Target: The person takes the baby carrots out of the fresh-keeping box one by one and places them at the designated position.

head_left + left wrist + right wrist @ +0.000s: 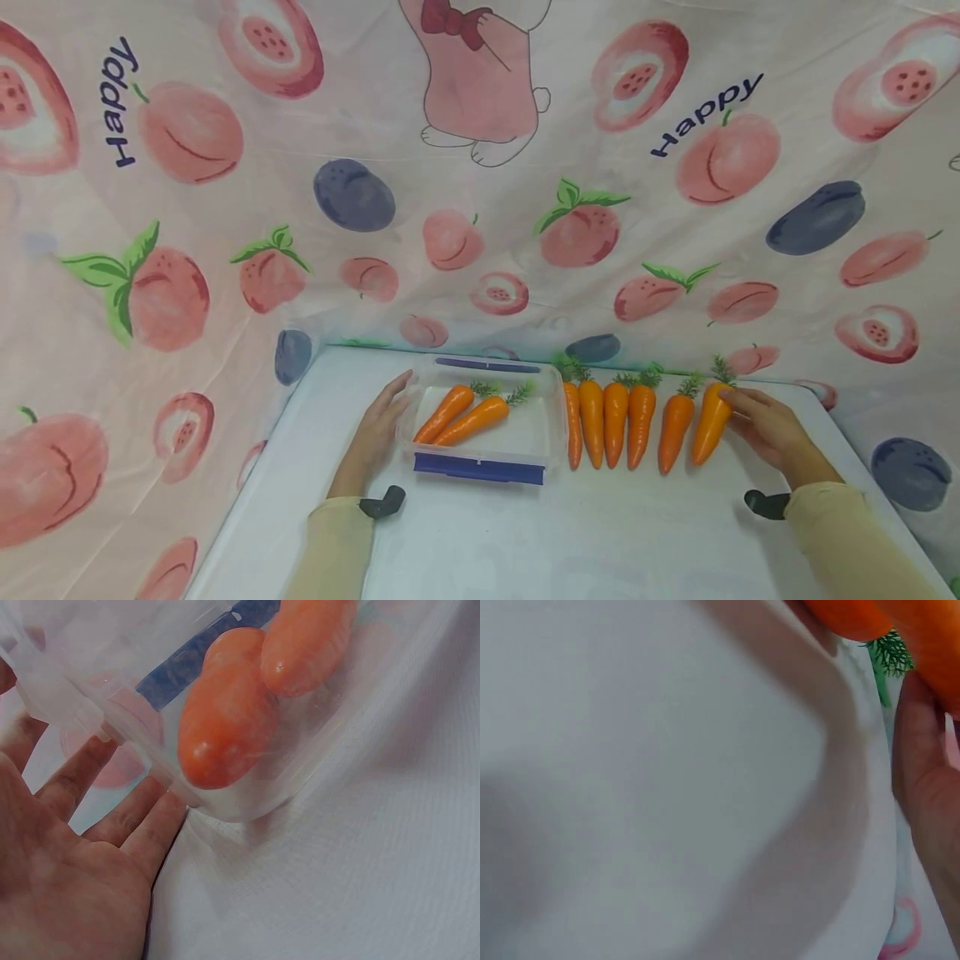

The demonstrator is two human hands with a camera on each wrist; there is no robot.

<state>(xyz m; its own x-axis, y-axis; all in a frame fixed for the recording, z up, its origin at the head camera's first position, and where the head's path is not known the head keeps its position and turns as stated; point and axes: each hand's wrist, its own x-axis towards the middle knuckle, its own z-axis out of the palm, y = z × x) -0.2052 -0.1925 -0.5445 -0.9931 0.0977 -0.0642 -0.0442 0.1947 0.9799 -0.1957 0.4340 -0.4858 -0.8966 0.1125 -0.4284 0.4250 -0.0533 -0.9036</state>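
Observation:
A clear plastic box [480,454] with dark blue clips holds two carrots [474,421] with green tops. My left hand [380,429] is at the box's left side, its fingers fairly straight against the clear wall, as the left wrist view also shows. To the right of the box, several orange carrots [616,425] lie side by side, tops pointing away from me. My right hand [768,429] pinches the rightmost carrot [709,427] near its upper end, thumb on the near side. In the right wrist view only part of that carrot [930,652] shows beside the thumb.
A white table [600,533] lies under everything. Behind it and at both sides hangs a pale cloth [450,325] printed with fruit. The row of carrots begins right at the box's right wall. Dark straps [384,502] sit at both wrists.

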